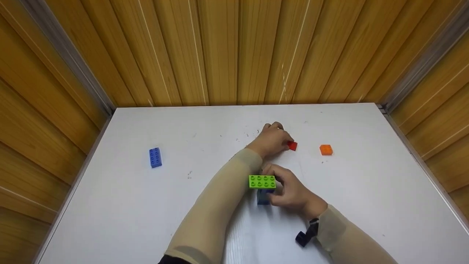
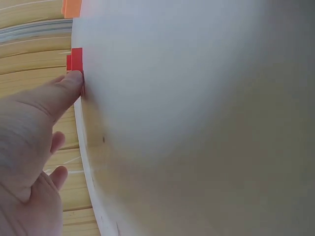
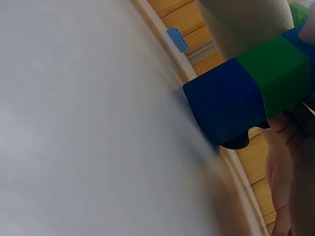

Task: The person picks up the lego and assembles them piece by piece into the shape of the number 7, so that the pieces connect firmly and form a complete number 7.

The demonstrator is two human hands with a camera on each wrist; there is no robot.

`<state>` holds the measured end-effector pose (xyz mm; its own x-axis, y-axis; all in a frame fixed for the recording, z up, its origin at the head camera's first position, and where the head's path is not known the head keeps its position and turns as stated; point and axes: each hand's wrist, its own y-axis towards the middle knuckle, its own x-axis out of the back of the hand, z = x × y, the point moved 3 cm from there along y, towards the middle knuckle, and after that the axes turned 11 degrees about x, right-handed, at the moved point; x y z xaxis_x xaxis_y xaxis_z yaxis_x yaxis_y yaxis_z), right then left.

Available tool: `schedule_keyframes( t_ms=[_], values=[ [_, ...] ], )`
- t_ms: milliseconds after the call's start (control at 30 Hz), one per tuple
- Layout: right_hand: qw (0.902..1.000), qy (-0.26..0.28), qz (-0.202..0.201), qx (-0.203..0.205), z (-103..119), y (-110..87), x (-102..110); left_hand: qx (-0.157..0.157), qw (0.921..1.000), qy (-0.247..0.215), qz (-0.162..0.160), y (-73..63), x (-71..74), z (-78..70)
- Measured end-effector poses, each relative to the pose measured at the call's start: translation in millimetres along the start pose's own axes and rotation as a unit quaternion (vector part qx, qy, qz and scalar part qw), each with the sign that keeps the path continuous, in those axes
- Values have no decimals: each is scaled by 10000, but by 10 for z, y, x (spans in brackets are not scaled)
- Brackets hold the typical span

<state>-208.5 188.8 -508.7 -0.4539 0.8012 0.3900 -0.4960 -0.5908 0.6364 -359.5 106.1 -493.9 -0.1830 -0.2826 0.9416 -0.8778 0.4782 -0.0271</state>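
My left hand (image 1: 272, 140) reaches across to a small red brick (image 1: 292, 146). Its thumb and a finger pinch the brick's near end, the thumb lying on it in the left wrist view. With my right hand (image 1: 295, 190) I grip a stack of toy bricks, thumb on the near side and fingers on the far side. A light green brick (image 1: 262, 182) with two rows of studs tops this stack. Beneath it, in the right wrist view, come blue, a green brick (image 3: 278, 73) and a dark blue brick (image 3: 224, 101) at the bottom. The hand hides part of the stack.
An orange brick (image 1: 326, 150) sits right of the red one. Far to the left lies a blue brick (image 1: 155, 157) with studs up. The white table (image 1: 121, 205) ends at wood-patterned walls. My left forearm passes close beside the stack.
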Motion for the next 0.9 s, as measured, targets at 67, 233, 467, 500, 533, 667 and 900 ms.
schedule_keyframes(
  t_ms=[67,233,467,500,533,667,900],
  values=[
    [10000,31,-16,-8,6,2,-1,51,9998,-157,-84,1,9,21],
    [9999,79,20,-92,16,20,-2,532,9923,-1099,-194,-17,63,140],
    [9992,93,136,-356,3,9,6,1286,9636,-2334,-205,-118,186,412],
    [9992,84,149,-366,-3,7,10,1317,9595,-2480,-231,-141,209,455],
    [9992,69,159,-353,-8,7,13,1342,9557,-2606,-263,-164,234,497],
    [9991,16,191,-391,-18,30,19,1333,9505,-2767,-476,-272,349,653],
    [9981,87,224,-564,-45,116,-23,1167,9477,-2865,-785,-552,573,984]
  ],
)
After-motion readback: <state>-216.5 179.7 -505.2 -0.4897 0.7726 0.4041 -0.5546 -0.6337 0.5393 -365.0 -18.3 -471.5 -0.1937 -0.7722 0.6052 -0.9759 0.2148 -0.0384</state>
